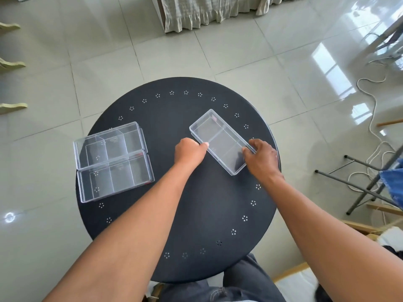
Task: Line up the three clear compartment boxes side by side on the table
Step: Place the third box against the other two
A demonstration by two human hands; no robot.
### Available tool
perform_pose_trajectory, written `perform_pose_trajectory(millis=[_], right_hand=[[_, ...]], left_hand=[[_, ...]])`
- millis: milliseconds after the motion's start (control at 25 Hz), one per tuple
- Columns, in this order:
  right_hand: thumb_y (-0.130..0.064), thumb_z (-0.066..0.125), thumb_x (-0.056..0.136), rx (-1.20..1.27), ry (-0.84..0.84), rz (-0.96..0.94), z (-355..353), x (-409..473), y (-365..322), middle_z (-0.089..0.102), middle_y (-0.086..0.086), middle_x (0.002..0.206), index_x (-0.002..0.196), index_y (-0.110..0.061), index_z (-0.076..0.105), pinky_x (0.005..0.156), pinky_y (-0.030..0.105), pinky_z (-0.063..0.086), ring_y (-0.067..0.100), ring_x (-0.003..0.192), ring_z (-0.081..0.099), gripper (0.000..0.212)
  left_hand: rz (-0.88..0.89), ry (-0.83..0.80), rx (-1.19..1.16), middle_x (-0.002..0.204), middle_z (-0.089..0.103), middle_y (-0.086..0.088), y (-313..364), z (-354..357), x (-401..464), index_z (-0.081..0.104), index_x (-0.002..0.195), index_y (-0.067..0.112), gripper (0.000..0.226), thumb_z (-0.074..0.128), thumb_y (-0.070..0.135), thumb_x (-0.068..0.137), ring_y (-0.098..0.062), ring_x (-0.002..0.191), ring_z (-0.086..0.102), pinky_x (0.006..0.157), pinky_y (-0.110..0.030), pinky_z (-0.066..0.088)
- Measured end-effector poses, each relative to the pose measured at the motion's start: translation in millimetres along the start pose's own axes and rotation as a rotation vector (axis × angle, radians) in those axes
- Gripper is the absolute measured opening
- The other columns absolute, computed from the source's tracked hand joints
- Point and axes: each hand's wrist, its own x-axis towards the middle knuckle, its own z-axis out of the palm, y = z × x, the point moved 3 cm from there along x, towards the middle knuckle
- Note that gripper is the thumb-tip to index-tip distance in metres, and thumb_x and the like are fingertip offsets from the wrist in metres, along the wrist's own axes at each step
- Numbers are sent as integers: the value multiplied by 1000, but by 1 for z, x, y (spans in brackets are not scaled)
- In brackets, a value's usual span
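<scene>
A single head-worn camera looked steeply down and forward from above the seated person's lap. Its wide-angle lens bowed the floor tiles point(104, 51) toward the frame edges. The round black table point(174, 214) filled the centre, close enough that both forearms entered from the bottom corners and the trousers point(239, 280) showed at the bottom edge. The upper part of the frame took in a curtain hem point(196, 16), and the right edge a white cable point(370, 118). No second view shared the scene.
</scene>
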Motion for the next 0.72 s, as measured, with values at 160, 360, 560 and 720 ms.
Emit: perform_pose_trajectory(millis=[160,360,560,720], right_hand=[[-18,58,97,-8,-68,17,9,-1,5,76,7,104,116,-9,72,79,27,47,30,102,66,25],[-26,63,95,-68,-335,-73,28,-23,7,77,6,76,79,-15,77,75,40,64,29,79,75,24],[-29,63,95,-167,-10,-239,15,23,-41,72,5,110,117,-13,75,95,34,48,28,109,64,30],[-35,65,88,-290,-250,-142,30,46,-28,76,18,88,93,1,75,68,32,52,32,84,68,38]], left_hand=[[4,9,-22,69,65,-6,-5,11,0,59,67,10,19,59,25,78,-29,60,56,73,-50,63],[15,158,-87,102,76,4,-18,-13,-13,78,103,15,24,58,13,89,-19,93,65,80,-27,49],[-12,286,-17,109,73,-7,-78,-23,-42,70,112,9,23,62,15,91,-31,102,65,85,-35,50],[-141,299,-109,66,64,-12,-105,-10,-65,55,71,-1,34,62,25,91,-29,65,54,62,-39,49]])
